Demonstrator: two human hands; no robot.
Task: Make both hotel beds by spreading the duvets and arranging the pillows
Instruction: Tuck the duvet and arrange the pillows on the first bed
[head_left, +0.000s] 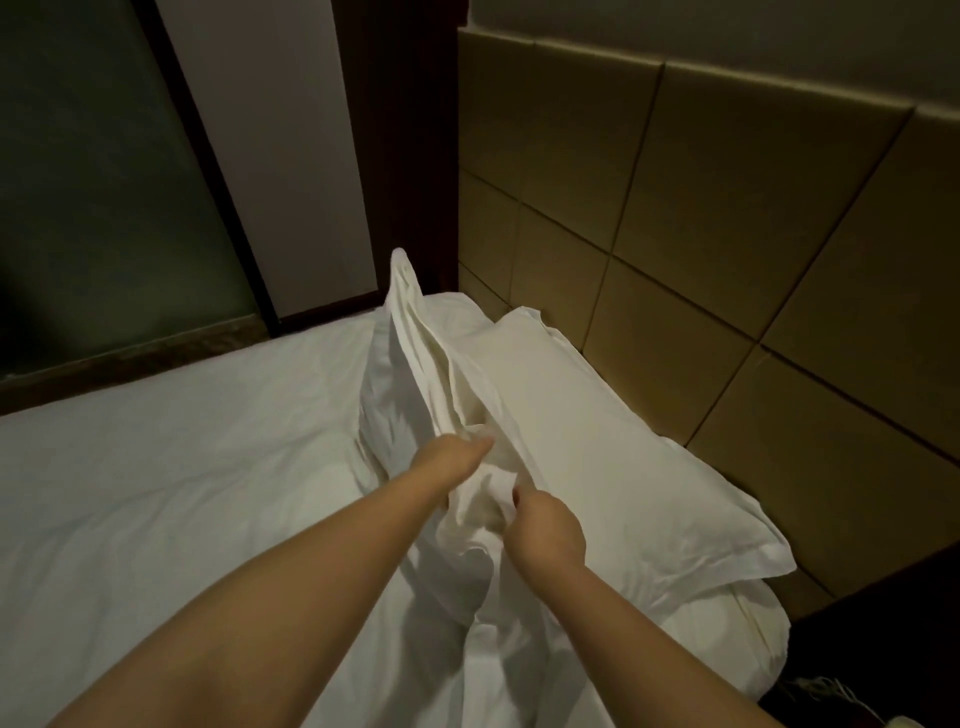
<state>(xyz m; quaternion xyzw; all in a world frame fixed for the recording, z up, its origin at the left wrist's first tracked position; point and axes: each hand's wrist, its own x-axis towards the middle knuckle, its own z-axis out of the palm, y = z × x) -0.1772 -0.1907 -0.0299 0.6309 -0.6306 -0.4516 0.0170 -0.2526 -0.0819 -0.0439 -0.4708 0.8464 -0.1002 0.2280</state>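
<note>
Pillow stands on edge, its near end gripped by left hand and right hand, fingers curled into the cloth. Second pillow lies flat just beyond the right hand. Advised: lower evenly, corners square to headboard.

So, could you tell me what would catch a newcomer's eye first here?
The left hand and right hand grip a white pillow held up on edge mid-frame. Beside it, a second pillow lies flat against the tan padded headboard at right, and a white duvet spreads to the left.
</note>
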